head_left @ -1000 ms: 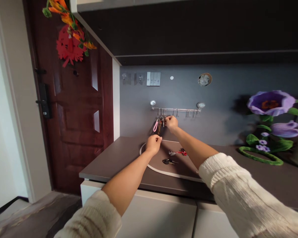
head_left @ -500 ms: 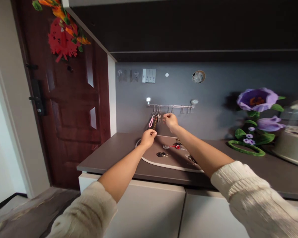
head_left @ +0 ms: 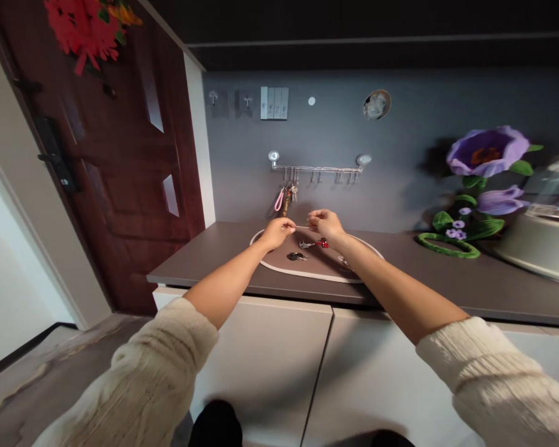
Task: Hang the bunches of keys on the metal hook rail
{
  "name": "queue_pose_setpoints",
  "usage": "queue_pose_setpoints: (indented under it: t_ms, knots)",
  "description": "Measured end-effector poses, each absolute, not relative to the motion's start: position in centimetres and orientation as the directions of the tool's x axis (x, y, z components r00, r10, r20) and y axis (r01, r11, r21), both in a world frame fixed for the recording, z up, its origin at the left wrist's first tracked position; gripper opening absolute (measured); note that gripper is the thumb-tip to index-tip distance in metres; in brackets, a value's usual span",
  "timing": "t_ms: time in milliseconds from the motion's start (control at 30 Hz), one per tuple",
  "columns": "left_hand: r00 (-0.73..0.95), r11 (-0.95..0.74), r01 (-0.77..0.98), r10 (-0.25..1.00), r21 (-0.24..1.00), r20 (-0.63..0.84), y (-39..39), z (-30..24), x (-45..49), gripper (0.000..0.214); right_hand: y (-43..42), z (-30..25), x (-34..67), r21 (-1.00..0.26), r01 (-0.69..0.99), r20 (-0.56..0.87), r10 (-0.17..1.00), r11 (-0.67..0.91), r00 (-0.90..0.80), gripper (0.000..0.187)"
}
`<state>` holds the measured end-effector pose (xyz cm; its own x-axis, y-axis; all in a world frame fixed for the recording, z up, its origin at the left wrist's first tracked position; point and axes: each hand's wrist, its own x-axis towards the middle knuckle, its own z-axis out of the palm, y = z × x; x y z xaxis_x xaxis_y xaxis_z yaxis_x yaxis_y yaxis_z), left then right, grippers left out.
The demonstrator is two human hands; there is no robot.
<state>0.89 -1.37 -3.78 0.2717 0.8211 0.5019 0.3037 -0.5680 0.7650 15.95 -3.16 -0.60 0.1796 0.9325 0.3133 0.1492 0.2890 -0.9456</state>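
Right of the dark red door [head_left: 121,155], over the oval mat [head_left: 274,262] on the counter, the left hand [head_left: 279,231] is pinched shut on one end of what looks like a thin pale strand [head_left: 302,227]. The pink-looped key bunch [head_left: 285,195] hangs on the hook rail [head_left: 317,168] beyond. The right hand [head_left: 325,222] has come down off that rail and pinches the strand's other end just above the loose keys [head_left: 297,256], so the handling has moved from rail to mat.

keys [head_left: 286,195] crowd rail [head_left: 328,169] left end; right hooks open.
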Motion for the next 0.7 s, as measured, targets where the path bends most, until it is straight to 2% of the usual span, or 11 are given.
queue_pose_setpoints:
  t_ms: [167, 333, 533, 700]
  knots:
    - [0.368, -0.623, 0.336, 0.777, 0.706, 0.511, -1.2, -4.3, 0.9, 0.013, -4.0, -2.6, 16.5, -0.952, 0.182, 0.272, 0.952, 0.246, 0.138, 0.011]
    - [0.443, -0.691, 0.389, 0.720, 0.609, 0.534, -1.1, -4.5, 0.8, 0.017, -4.4, -3.9, 16.8, -0.913, 0.326, 0.291, 0.952, 0.247, 0.095, 0.010]
    - [0.573, -0.761, 0.414, 0.645, 0.500, 0.506, -1.5, -4.3, 0.9, 0.021, -4.6, -4.4, 17.1, -0.738, 0.634, 0.348, 0.935, 0.230, 0.066, 0.014]
    - [0.600, -0.773, 0.463, 0.633, 0.433, 0.489, -1.3, -4.4, 1.0, 0.020, -4.3, -4.7, 17.2, -0.663, 0.711, 0.380, 0.924, 0.234, 0.051, 0.018]
